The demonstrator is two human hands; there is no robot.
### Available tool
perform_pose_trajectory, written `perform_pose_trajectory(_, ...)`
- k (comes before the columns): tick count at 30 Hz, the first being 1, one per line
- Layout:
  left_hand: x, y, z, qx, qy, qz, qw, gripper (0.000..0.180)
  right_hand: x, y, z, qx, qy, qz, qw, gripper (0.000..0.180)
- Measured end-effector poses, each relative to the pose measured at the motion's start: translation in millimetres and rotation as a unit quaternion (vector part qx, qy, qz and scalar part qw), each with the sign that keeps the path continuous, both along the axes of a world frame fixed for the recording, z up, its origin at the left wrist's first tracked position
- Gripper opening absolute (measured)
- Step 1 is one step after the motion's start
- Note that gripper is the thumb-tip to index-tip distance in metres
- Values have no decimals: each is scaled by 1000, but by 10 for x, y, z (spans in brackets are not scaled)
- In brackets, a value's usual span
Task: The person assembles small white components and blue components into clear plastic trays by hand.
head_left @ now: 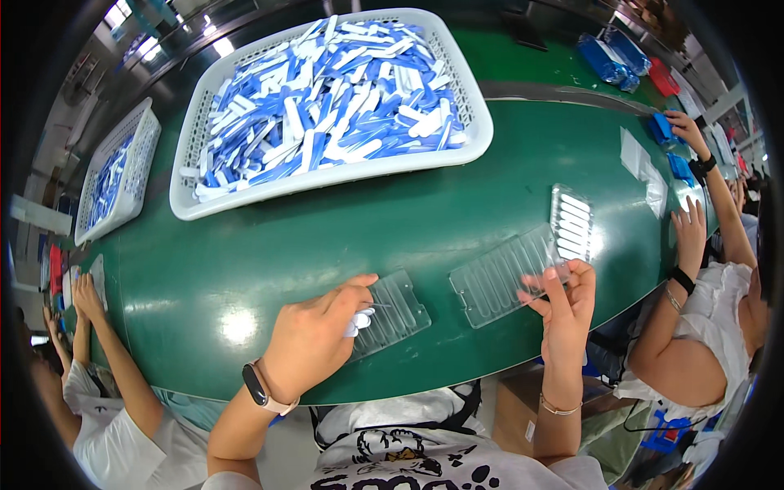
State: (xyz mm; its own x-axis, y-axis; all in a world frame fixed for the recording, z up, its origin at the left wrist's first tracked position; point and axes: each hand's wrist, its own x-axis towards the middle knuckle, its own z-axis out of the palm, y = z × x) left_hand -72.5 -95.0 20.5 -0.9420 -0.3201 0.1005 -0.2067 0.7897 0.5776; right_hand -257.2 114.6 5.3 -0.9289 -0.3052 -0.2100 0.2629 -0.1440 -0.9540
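My left hand (314, 335), with a watch band at its wrist, is closed around a few small white rounded sticks (359, 321). Its fingers sit over a clear ribbed plastic tray (396, 306) that lies on the table, hiding part of it. Between thumb and fingers, my right hand (567, 298) grips the right end of a second clear ribbed tray (498, 278), which looks tilted off the tabletop. Just behind that end lies another clear tray (573, 220) filled with a row of white sticks.
A large white basket (327, 175) heaped with blue and white sticks stands at the back of the green table (245, 253). A similar basket (139, 180) is at far left. Co-workers' arms reach in at left (114, 335) and right (690, 237), near clear plastic bags (645, 171).
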Motion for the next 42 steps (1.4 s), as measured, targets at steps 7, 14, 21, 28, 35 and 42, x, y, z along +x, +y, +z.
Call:
perform_pose_trajectory(7,269,-81,-25,-73,1,-76,994,30,357,-53,159,342,248,195,885,36)
perform_pose_trajectory(14,368,-89,-147,-124,81,23,989,33,531,41,348,514,358,271,731,42)
perform_pose_trajectory(21,385,-8,-187,-137,91,175,971,24,492,43,223,464,318,240,791,42)
perform_pose_trajectory(28,389,647,201,279,117,185,935,11,311,87,360,273,349,209,872,14)
perform_pose_trajectory(35,195,758,283,572,-18,136,808,10,482,-32,340,35,126,419,899,22)
perform_pose_trajectory(42,141,766,203,597,21,174,783,24,505,61,163,20,582,269,767,21)
